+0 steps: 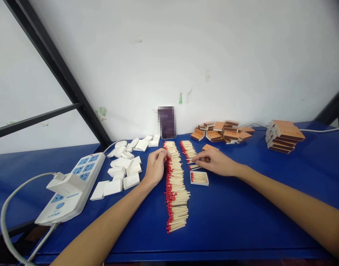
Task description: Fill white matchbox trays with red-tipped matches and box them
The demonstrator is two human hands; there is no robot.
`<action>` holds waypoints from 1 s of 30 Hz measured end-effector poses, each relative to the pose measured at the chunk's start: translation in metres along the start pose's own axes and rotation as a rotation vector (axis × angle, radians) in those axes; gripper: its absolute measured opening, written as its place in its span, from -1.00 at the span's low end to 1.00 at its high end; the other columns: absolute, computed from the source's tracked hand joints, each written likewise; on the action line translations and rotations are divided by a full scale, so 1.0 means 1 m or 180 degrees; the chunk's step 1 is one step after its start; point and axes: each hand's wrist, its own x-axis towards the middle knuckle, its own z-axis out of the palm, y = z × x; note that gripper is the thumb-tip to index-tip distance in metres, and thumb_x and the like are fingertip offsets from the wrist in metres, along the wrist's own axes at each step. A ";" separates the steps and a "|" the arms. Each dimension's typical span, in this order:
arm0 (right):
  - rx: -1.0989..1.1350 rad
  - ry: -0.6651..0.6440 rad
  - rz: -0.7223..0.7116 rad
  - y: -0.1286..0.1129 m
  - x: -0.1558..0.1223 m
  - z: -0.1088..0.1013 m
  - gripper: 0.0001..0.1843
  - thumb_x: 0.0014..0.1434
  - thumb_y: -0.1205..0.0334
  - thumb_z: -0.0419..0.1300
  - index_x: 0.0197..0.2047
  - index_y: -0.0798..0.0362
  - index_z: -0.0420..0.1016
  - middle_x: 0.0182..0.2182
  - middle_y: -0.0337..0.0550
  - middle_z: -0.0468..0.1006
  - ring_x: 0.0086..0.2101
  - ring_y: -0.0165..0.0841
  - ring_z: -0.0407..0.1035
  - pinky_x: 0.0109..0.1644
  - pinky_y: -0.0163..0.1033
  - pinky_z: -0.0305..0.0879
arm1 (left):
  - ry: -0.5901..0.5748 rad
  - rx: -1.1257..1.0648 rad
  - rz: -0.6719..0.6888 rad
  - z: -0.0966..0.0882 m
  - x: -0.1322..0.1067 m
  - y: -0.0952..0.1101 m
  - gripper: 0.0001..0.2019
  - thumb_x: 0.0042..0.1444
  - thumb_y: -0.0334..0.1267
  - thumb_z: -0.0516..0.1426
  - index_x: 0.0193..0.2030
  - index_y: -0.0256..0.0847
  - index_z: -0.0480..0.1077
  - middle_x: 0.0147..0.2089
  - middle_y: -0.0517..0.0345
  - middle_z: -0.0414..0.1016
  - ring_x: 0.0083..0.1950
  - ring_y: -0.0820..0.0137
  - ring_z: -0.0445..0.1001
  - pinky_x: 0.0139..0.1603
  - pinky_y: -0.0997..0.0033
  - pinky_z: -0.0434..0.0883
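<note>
A long row of red-tipped matches (175, 184) runs down the middle of the blue table (236, 218). A shorter row of matches (187, 149) lies just right of it. My left hand (155, 166) rests at the long row's left edge, fingers curled and pinching at matches near the top. My right hand (215, 162) reaches left, fingertips pinched on a few matches at the bottom of the short row. A white tray (199, 178) part filled with matches sits just below my right hand.
Several empty white trays (124, 169) lie left of my left hand. A white power strip (71, 188) with cable sits far left. Brown matchbox sleeves (223, 132) are heaped at the back, a stack of sleeves (283, 136) at the right. A dark phone (167, 122) leans on the wall.
</note>
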 end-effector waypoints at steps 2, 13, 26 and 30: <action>0.0029 -0.0031 -0.0002 -0.001 0.000 0.000 -0.62 0.23 0.09 0.11 -0.08 0.04 0.69 -0.59 -0.23 0.39 -0.56 -0.40 0.16 -0.48 -0.29 0.03 | 0.0008 0.0013 0.0011 0.000 0.000 0.000 -0.68 0.23 -0.20 0.00 -0.50 -0.23 0.41 -0.52 0.24 0.24 -0.42 0.43 0.22 -0.34 0.40 0.15; 0.0209 -0.0185 -0.0149 -0.001 -0.001 0.000 -0.65 0.24 0.07 0.11 -0.22 0.08 0.68 -0.44 -0.13 0.58 -0.48 -0.38 0.24 -0.43 -0.27 0.09 | -0.0018 -0.0002 0.0000 0.000 -0.001 0.001 -0.68 0.23 -0.21 0.01 -0.50 -0.24 0.41 -0.52 0.24 0.25 -0.41 0.43 0.22 -0.33 0.39 0.15; 0.0155 -0.0118 -0.0065 -0.005 -0.002 -0.001 -0.63 0.23 0.07 0.12 -0.20 0.09 0.69 -0.54 -0.18 0.50 -0.54 -0.41 0.17 -0.48 -0.28 0.04 | -0.0038 0.0084 0.0024 0.000 -0.001 0.002 -0.68 0.24 -0.21 0.00 -0.49 -0.23 0.40 -0.51 0.24 0.25 -0.41 0.42 0.23 -0.33 0.39 0.15; 0.0234 -0.0123 -0.0099 -0.008 -0.003 -0.001 -0.61 0.24 0.03 0.11 -0.24 0.10 0.69 -0.52 -0.17 0.51 -0.53 -0.41 0.18 -0.46 -0.28 0.05 | -0.0034 0.0087 0.0030 0.001 -0.001 0.003 -0.68 0.24 -0.20 0.00 -0.49 -0.23 0.40 -0.52 0.24 0.24 -0.41 0.42 0.23 -0.34 0.39 0.14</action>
